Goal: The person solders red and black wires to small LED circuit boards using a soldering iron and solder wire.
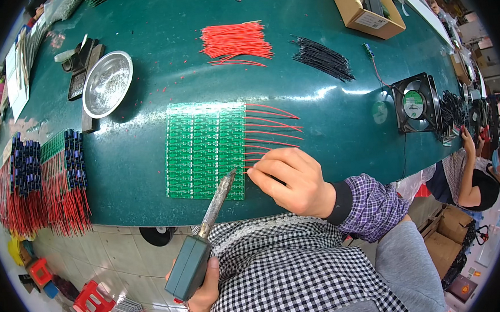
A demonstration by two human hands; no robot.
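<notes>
A panel of small green circuit boards [203, 141] lies flat on the table. Several red wires stick out from its right edge. Low on that edge, my right hand [291, 179] pinches a red wire [249, 167] against the panel with thumb and fingers. My left hand [205, 290] grips the dark green handle of a soldering iron [213, 209]. The iron slants up and right, its tip at the panel's lower right, close to my right fingertips. Whether the tip touches a pad I cannot tell.
A bundle of red wires [234, 41] and one of black wires [324, 59] lie beyond the panel. A metal bowl [108, 84] stands left, a black fan [415, 103] right. Wired boards [62, 179] are stacked at left; a cardboard box [388, 28] sits far right on the green table [340, 133].
</notes>
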